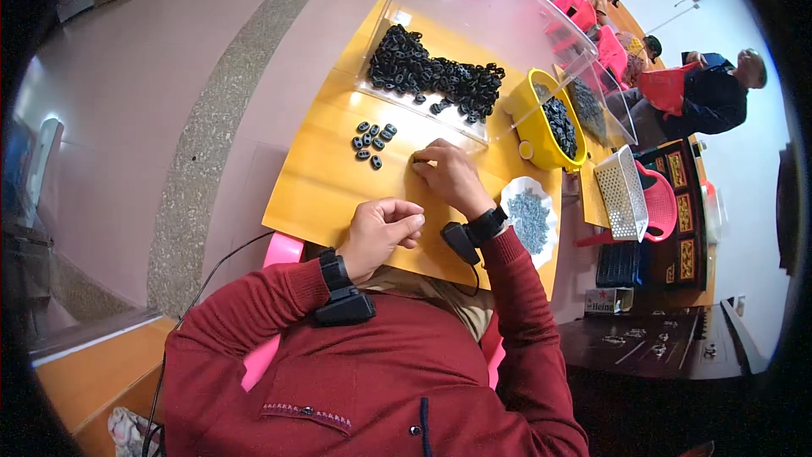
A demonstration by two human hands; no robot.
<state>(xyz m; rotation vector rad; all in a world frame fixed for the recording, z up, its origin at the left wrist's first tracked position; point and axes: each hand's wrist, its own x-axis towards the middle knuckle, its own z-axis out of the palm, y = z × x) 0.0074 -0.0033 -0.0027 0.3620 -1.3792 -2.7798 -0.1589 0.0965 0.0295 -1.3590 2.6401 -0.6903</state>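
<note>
A small cluster of black two-holed pieces (372, 145) lies loose on the yellow-brown table (326, 199), toward its left edge, some of them touching and others slightly apart. Just right of this cluster is the right hand (452, 176), its thumb and forefinger brought together low over the table. The left hand (381, 235) is nearer the body, fingers curled and thumb against them; the two hands are apart from each other. The fingertips are too small to read, so I cannot tell whether either hand grips a piece. Beyond the cluster, a large heap of similar black pieces (433, 74) lies at a clear plastic bin (482, 4). To the right of the heap stands a yellow tub (526, 129) holding small black parts (558, 125), and nearer the person a white scalloped dish (548, 247) carries small grey parts (528, 218). Black devices are strapped at both wrists, below maroon sleeves. Past the table, on the right, are a white perforated basket (620, 190), pink chairs and other people.
</note>
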